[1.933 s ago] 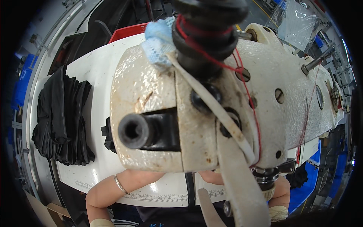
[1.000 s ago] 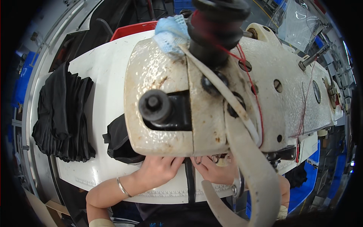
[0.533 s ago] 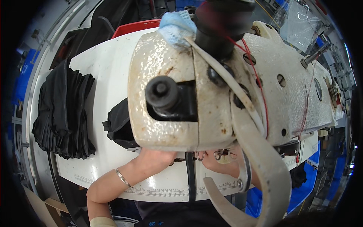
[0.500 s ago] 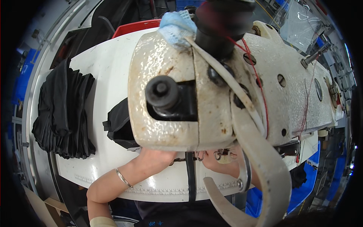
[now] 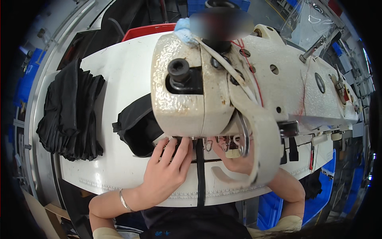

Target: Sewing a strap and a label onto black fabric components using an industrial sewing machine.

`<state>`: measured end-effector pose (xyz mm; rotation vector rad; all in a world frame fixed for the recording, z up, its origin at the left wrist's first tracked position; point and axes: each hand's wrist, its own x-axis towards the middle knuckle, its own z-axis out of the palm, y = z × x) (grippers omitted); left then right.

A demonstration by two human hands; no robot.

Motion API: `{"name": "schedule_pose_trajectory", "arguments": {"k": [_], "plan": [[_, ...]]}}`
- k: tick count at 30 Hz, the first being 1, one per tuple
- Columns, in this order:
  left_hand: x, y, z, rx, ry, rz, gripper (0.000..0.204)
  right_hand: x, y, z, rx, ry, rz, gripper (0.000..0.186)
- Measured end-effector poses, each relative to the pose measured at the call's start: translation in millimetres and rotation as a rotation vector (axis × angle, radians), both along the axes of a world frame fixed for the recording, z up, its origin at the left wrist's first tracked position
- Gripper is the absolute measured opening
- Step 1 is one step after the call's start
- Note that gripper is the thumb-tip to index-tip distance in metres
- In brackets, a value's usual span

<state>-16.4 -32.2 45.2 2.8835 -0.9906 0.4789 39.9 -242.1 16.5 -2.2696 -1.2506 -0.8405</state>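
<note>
A cream sewing machine head, wound with red thread, fills the upper middle. Below its front, my left hand, wearing a silver bangle, rests with fingers apart, tips at the needle area beside black fabric. Partly behind the cream curved lever, my right hand is at the same area; its fingertips are hidden. A narrow black strip runs from under the machine toward my body across the white bed. A pile of folded black pieces lies at the left.
A red bin sits beyond the table, with blue crates farther back. A blue bin holding dark material is under the table's right side. A metal rail runs along the left. Clear plastic sheeting is at the upper right.
The machine appears higher and smaller in view. My left hand, mostly tucked under it before, now shows its spread fingers. More of the black fabric and the bed near me is visible.
</note>
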Motion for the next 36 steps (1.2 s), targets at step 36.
{"name": "schedule_pose_trajectory", "arguments": {"k": [36], "plan": [[9.3,10.9,-10.5,-0.134,0.075,-0.338,0.028,-43.2,-0.6,-11.9,-0.332,-0.021,0.187,0.025]]}}
